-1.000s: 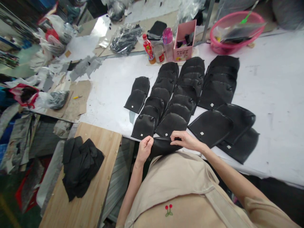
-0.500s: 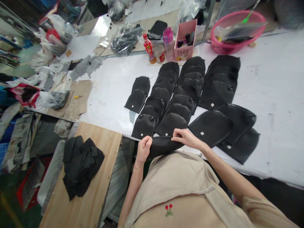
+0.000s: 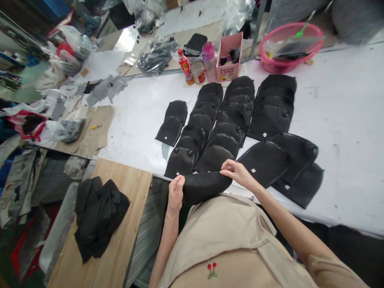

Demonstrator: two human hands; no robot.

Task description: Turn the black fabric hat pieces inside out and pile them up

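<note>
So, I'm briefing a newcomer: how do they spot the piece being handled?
Find the white table with rows of black pieces. At its near edge, by the beige apron, is another black piece. Only this one is held, between left hand and right hand.

Rows of overlapping pieces [image 3: 220, 130] ahead of the left hand [image 3: 175, 190] and the right hand [image 3: 237, 171], a board [image 3: 130, 214] to their left
Between the hands, a held piece [image 3: 207, 186] at the near edge of the table [image 3: 135, 120]; right of the right hand, loose pieces [image 3: 265, 160] overlapping; beyond the rows, left to right, bottle [image 3: 185, 67], jar [image 3: 198, 73], tumbler [image 3: 210, 62] and box [image 3: 229, 72], then a basin [image 3: 280, 64] farther right; left of the left hand, a cloth [image 3: 99, 216] on the board, and beyond that, a small tool [image 3: 96, 127] on cardboard [image 3: 103, 116]
</note>
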